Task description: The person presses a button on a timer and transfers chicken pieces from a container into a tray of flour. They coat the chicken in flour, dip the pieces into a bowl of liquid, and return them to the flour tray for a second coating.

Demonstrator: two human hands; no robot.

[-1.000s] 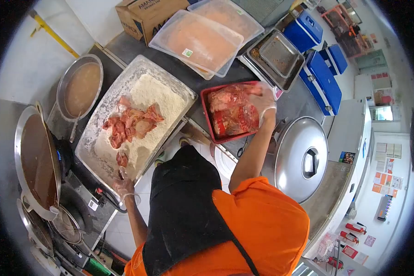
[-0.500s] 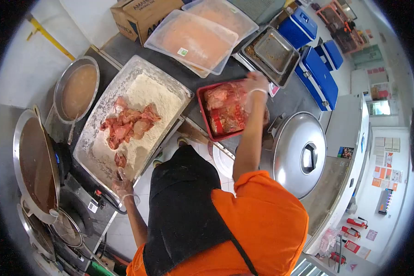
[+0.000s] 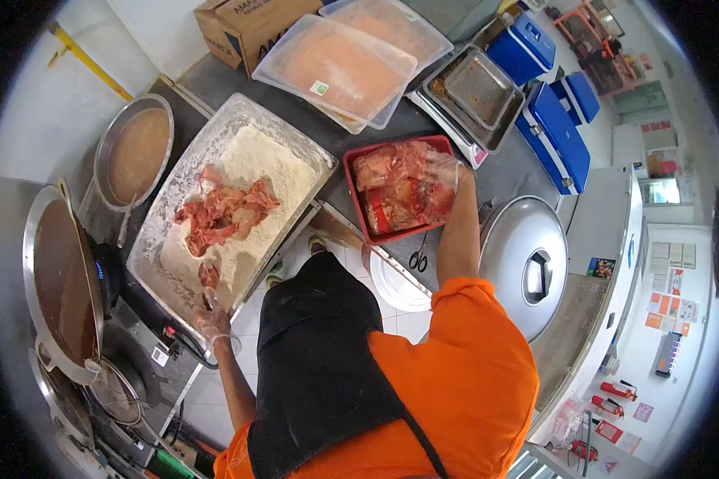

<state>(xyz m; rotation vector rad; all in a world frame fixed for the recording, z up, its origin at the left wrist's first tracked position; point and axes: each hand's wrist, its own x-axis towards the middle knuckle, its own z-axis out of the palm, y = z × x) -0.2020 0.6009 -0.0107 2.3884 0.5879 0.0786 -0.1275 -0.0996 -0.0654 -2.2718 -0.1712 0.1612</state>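
one change: right hand (image 3: pixel 443 169) now lower, on meat tub (image 3: pixel 359 199)

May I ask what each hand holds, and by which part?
Right hand on meat in the red tub, grasp unclear; left hand touches the tray, near edge.

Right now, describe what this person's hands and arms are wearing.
The left hand and the right hand are each covered by thin, clear disposable gloves that sit loose and crinkled and end at the wrists. The forearms are uncovered. The short sleeves are bright orange and stop near the elbow. No watch, band or marking can be made out.
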